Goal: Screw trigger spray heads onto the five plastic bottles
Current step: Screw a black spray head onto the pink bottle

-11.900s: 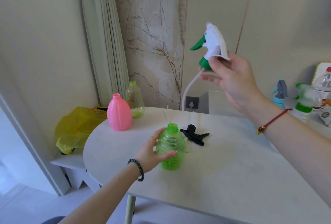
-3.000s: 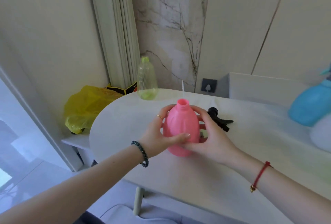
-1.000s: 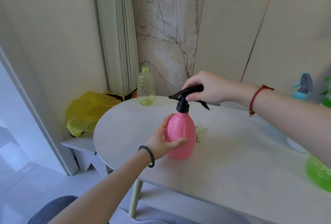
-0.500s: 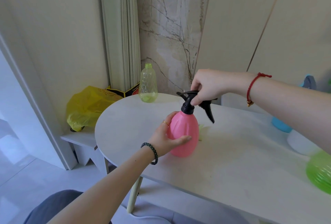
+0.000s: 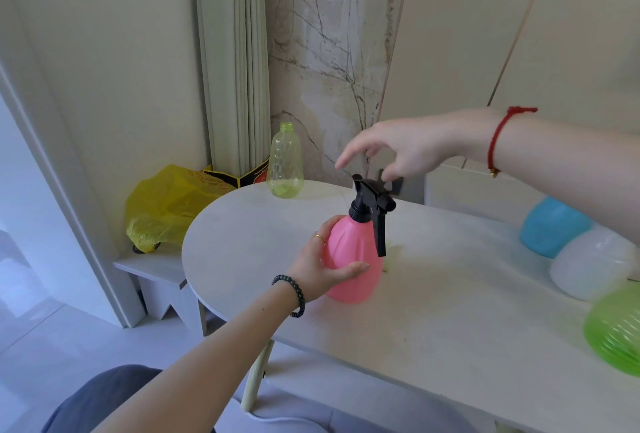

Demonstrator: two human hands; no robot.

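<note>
A pink bottle (image 5: 353,259) stands upright near the middle of the white table (image 5: 450,311). A black trigger spray head (image 5: 372,202) sits on its neck, trigger hanging down on the right. My left hand (image 5: 320,268) grips the bottle's body from the left. Just above the spray head hovers my right hand (image 5: 394,150), fingers spread and relaxed, holding nothing. A clear yellow-green bottle (image 5: 284,164) without a head stands at the table's far edge. The blue bottle (image 5: 550,228), white bottle (image 5: 588,268) and green bottle (image 5: 616,332) sit at the right, their tops out of frame.
A yellow plastic bag (image 5: 166,205) lies on a low white bench (image 5: 152,269) left of the table. A folded curtain (image 5: 235,58) hangs behind it. The table's rounded near-left edge is close to my left arm.
My right hand has let go of the black spray head and lifted a little above it with fingers opened. The left hand still holds the pink bottle in the same spot.
</note>
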